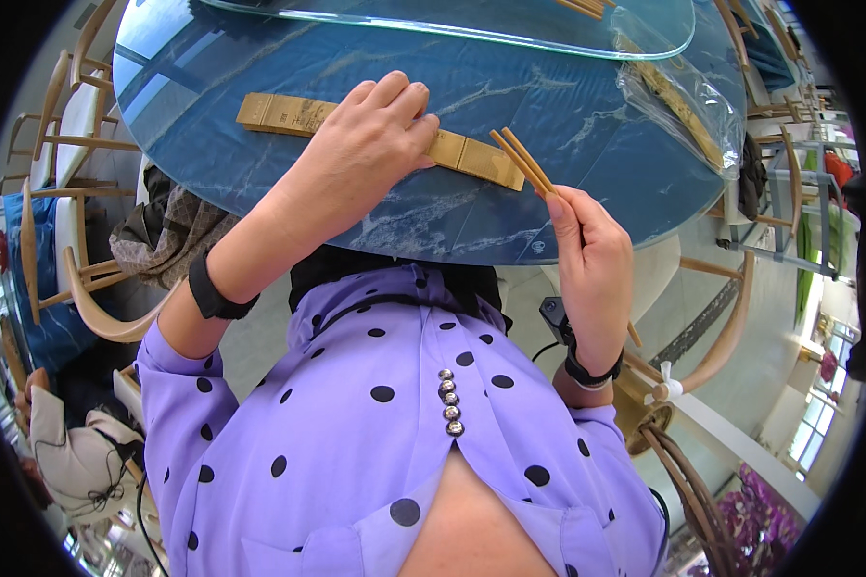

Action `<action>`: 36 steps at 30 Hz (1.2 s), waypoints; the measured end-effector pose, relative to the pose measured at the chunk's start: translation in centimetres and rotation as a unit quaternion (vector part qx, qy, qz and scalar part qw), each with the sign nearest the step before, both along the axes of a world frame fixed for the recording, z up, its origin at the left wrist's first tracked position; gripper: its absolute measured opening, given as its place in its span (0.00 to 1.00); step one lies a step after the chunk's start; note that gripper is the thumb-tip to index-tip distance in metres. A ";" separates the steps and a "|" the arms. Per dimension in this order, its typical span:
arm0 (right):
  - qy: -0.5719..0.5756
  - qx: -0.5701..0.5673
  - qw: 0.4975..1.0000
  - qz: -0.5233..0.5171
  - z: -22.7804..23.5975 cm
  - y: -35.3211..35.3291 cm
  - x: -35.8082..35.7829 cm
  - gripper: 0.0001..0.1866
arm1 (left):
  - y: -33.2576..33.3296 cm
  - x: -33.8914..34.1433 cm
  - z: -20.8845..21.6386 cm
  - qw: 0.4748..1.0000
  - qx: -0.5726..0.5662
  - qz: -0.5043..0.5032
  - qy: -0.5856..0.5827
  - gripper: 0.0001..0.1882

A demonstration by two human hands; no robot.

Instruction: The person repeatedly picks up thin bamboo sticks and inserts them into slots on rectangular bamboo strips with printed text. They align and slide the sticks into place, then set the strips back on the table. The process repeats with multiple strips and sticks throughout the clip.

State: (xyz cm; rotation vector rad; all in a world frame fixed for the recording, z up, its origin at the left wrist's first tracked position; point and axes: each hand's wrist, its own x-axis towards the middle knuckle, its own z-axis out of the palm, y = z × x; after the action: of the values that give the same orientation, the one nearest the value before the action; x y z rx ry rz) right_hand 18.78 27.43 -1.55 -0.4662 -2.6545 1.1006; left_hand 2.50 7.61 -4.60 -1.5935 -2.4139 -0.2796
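Observation:
A long gold paper sleeve (289,115) with dark print and a crease near each end lies flat on the blue marbled table (548,106). My left hand (380,135) is over its middle, fingers curled in and closed on it; the fingertips are partly hidden. In my right hand (592,245) is a pair of slim wooden chopsticks (524,162), pinched between thumb and fingers. Their ends point up and left, over the right end of the sleeve. The other ends come out below the hand, near the wrist.
A clear plastic bag (707,101) with a gold strip inside lies at the table's right. Beyond is a glass turntable (452,31) with more wooden sticks (584,8) at its edge. Wooden chairs (82,139) stand around, one with a brown patterned cloth (168,231).

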 end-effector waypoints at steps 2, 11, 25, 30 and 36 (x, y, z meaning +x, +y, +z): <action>-0.001 0.003 1.000 -0.006 0.2 0.1 -0.1 0.15 | 0.1 -0.2 0.1 1.000 -0.008 -0.006 -0.006 0.19; -0.050 -0.197 0.979 0.000 0.2 0.2 -0.9 0.17 | -1.8 0.5 1.1 0.998 0.056 -0.025 0.029 0.23; -0.093 -0.456 0.878 0.110 0.3 -1.7 -2.2 0.09 | -1.4 2.9 -0.6 0.979 0.132 -0.092 -0.122 0.36; -0.113 -0.493 0.854 0.123 0.0 -1.6 -2.4 0.10 | -2.1 2.9 -1.2 0.974 0.130 -0.109 -0.148 0.29; -0.124 -0.518 0.838 0.121 -0.6 -2.6 -2.9 0.10 | -2.3 2.8 -0.7 0.980 0.130 -0.106 -0.109 0.27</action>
State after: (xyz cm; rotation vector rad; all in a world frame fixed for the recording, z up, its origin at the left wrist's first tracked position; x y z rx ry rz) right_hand 15.92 24.78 -2.12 -0.4498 -2.0724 2.6963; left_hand 5.31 5.29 -5.31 -1.7745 -2.2366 -0.8131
